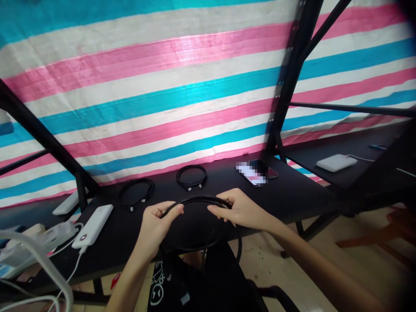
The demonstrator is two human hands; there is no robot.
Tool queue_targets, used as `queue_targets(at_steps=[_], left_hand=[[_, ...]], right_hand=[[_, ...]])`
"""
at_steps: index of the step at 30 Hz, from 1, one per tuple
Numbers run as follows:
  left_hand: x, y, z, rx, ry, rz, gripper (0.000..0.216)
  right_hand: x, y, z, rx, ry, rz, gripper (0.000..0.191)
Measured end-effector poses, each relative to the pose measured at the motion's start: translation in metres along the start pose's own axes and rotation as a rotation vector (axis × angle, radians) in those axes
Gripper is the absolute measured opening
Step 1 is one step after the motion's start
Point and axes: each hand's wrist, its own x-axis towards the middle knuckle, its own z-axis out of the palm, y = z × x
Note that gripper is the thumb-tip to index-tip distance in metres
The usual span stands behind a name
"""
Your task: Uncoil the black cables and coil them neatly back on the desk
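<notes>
Both of my hands hold one black cable (199,200) wound into a loop over the front edge of a black table (292,195). My left hand (158,224) pinches the loop's left side between thumb and fingers. My right hand (238,209) grips the loop's right side with curled fingers. Part of the loop hangs down below the table edge over my lap.
Two coiled black cables (136,193) (191,177) lie farther back on the table. A phone (256,172) lies right of them. A white power bank (93,225) with a white cord sits at the left, another (336,162) on the right-hand table. Black frame posts (289,82) rise behind.
</notes>
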Motion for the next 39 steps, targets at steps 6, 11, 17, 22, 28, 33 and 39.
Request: queue_targets(at_steps=[6, 11, 17, 22, 28, 33, 39], left_hand=[[0.004, -0.003, 0.006, -0.271, 0.062, -0.041, 0.043], [0.005, -0.01, 0.016, -0.429, 0.078, -0.031, 0.041], [0.004, -0.017, 0.025, -0.408, 0.012, -0.076, 0.037], [0.002, -0.018, 0.021, -0.254, 0.015, 0.021, 0.033], [-0.022, -0.012, 0.007, -0.289, -0.063, 0.123, 0.061], [-0.046, -0.001, -0.002, -0.259, -0.15, 0.166, 0.067], [-0.034, -0.002, -0.013, -0.276, 0.002, -0.122, 0.044]], right_hand=[[-0.002, 0.011, 0.006, 0.357, -0.123, 0.001, 0.035], [-0.008, 0.004, 0.012, 0.702, -0.19, 0.035, 0.025], [-0.009, 0.0, 0.014, 1.004, -0.445, 0.06, 0.041], [-0.014, -0.011, 0.02, 1.081, -0.541, 0.078, 0.045], [-0.026, -0.039, 0.029, 0.908, -0.415, 0.013, 0.043], [-0.032, -0.048, 0.03, 0.779, -0.323, -0.015, 0.036], [-0.035, -0.045, 0.015, 0.594, -0.072, -0.005, 0.044]])
